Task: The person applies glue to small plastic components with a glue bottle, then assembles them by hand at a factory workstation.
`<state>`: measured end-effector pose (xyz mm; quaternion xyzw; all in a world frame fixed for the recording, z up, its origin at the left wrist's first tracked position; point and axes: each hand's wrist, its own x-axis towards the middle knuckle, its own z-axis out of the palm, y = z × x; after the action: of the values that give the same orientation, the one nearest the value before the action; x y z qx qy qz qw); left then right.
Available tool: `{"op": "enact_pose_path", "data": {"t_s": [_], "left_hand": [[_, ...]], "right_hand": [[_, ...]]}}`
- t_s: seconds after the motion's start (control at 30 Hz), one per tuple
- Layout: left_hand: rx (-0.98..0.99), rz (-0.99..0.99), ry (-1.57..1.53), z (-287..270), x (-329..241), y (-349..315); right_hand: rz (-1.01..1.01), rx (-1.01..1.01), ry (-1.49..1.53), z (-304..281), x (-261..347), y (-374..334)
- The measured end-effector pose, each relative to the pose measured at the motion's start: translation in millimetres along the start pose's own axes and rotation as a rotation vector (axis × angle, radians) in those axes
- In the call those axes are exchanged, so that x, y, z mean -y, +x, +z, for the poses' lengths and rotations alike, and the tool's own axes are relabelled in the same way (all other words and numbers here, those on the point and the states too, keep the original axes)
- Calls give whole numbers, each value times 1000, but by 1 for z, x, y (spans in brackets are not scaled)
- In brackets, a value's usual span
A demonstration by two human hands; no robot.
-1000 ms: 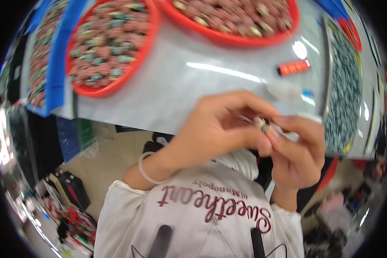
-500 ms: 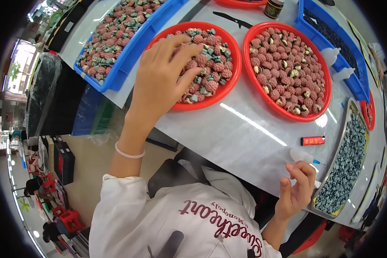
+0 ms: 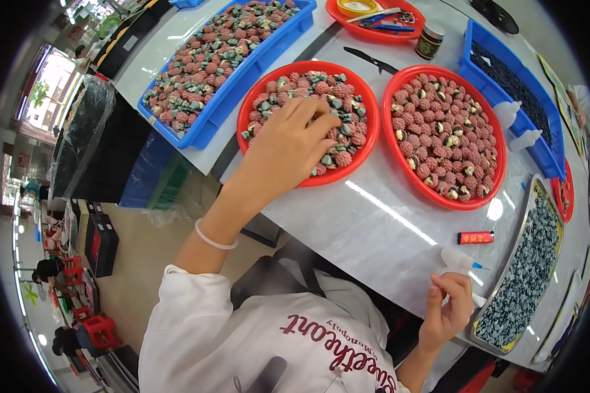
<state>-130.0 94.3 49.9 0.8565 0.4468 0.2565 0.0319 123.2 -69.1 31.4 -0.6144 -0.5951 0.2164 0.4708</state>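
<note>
My left hand [image 3: 288, 144] reaches over a round red plate [image 3: 244, 124] heaped with pink, bumpy, berry-shaped pieces and grey-green chips. Its fingers bend down onto the pile, thumb and forefinger apart, and I see nothing held between them. My right hand [image 3: 447, 306] hovers by the table's front edge with loosely curled fingers and nothing visible in it. Just beyond it lies a small clear squeeze bottle [image 3: 455, 257] with a blue needle tip. A second red plate [image 3: 390, 141] stands to the right, holding similar pink pieces, some showing cream and dark undersides.
A blue tray [image 3: 233, 98] of mixed pieces stands at the left. Far back are a black knife [image 3: 370, 60], a dark jar [image 3: 429, 40] and a red plate of tools [image 3: 413, 33]. At right: a blue bin [image 3: 557, 150], a metal tray [image 3: 482, 337] of dark chips, a red lighter [image 3: 475, 237].
My left hand has shifted right across the pile, and its fingers have bent further down. My right hand's fingers have curled in slightly. The whole view has tilted, showing more of the table's far side.
</note>
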Motion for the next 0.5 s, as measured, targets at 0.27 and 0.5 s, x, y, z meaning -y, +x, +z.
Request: {"op": "enact_pose_path", "data": {"t_s": [0.27,0.5], "left_hand": [[235,-19,109,-40,-27,43],[138,276,22,46,-11,123]], "right_hand": [[-54,-88,-8,-13,-6,-2],[-55,-105,-16,-28,-8,-9]]}}
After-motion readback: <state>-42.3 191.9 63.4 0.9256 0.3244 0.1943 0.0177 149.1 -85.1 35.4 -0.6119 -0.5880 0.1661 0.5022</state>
